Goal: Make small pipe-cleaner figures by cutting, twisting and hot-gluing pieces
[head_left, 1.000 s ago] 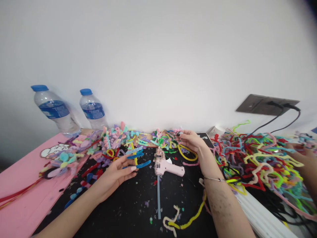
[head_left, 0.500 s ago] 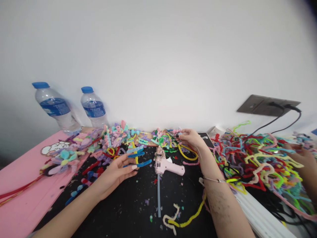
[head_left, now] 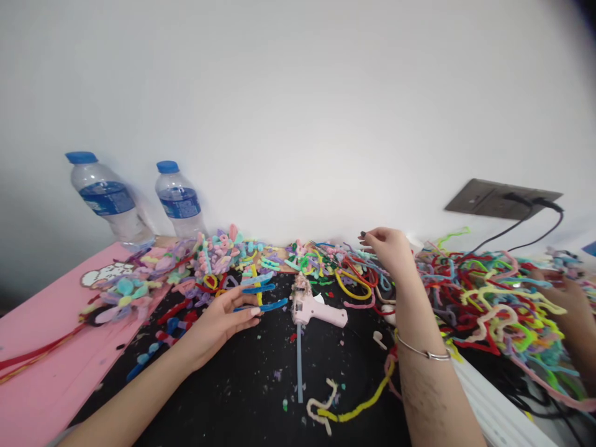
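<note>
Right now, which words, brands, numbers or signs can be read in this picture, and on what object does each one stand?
None can be read.
left water bottle, blue label: print too blurred.
right water bottle, blue label: print too blurred.
white sticker on the pink board: a cartoon-like figure, no letters legible.
pink glue gun: no marking visible.

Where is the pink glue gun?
The pink glue gun lies mid-table on the black mat, between the left hand and right hand.

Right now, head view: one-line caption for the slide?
Left hand rests by blue pipe cleaners, right hand pinches at a multicoloured pipe-cleaner pile, pink glue gun between them.
</note>
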A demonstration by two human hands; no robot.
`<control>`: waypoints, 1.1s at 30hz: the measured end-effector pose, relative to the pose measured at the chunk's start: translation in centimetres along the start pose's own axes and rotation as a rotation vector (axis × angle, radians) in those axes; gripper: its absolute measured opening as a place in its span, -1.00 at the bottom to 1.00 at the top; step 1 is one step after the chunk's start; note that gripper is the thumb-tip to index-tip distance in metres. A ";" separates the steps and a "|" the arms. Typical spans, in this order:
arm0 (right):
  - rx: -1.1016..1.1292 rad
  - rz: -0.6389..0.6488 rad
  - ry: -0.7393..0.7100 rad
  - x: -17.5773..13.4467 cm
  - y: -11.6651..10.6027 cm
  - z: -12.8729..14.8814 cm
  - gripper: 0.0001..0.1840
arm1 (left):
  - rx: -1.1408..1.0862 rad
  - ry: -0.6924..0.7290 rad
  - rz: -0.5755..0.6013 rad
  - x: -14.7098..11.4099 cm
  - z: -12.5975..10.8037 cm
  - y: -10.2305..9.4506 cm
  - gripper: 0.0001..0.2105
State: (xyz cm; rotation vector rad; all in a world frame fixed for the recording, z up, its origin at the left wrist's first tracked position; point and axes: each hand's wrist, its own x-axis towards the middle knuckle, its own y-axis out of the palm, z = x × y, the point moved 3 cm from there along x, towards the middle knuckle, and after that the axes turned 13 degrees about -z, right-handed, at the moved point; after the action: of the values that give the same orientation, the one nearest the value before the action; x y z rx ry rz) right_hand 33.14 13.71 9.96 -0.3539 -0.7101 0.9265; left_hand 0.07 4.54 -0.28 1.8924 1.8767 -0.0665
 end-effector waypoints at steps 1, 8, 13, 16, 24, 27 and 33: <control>-0.005 0.025 -0.024 -0.3 -0.3 0.5 -0.78 | 0.014 0.008 -0.008 0.0 0.0 0.0 -0.63; -0.107 0.426 -0.223 -4.0 0.9 4.0 -0.89 | 0.102 0.073 -0.026 -0.2 -0.2 0.3 -0.59; 0.045 0.693 -0.271 -9.4 4.5 6.4 -0.90 | 0.127 0.096 -0.029 -0.4 -0.3 0.5 -0.59; 0.147 0.793 -0.177 -12.4 6.4 6.9 -0.89 | 0.142 0.104 -0.014 -0.4 -0.2 0.6 -0.61; 0.260 0.609 -0.110 -15.9 8.2 5.4 -0.93 | 0.135 0.124 0.102 -0.8 0.1 0.8 -0.63; 0.298 0.505 -0.097 -16.6 8.0 4.8 -0.96 | 0.153 0.134 0.108 -0.9 0.0 0.9 -0.62; 0.290 0.355 -0.260 -18.0 7.0 4.5 -0.91 | 0.316 0.275 0.164 -0.8 0.1 1.3 -0.67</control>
State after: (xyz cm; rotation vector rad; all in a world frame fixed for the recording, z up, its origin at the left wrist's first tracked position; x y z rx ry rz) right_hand 18.62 2.76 2.01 -0.1019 -0.7494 1.4124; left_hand 1.25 3.80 0.35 2.3681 1.9707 -0.0540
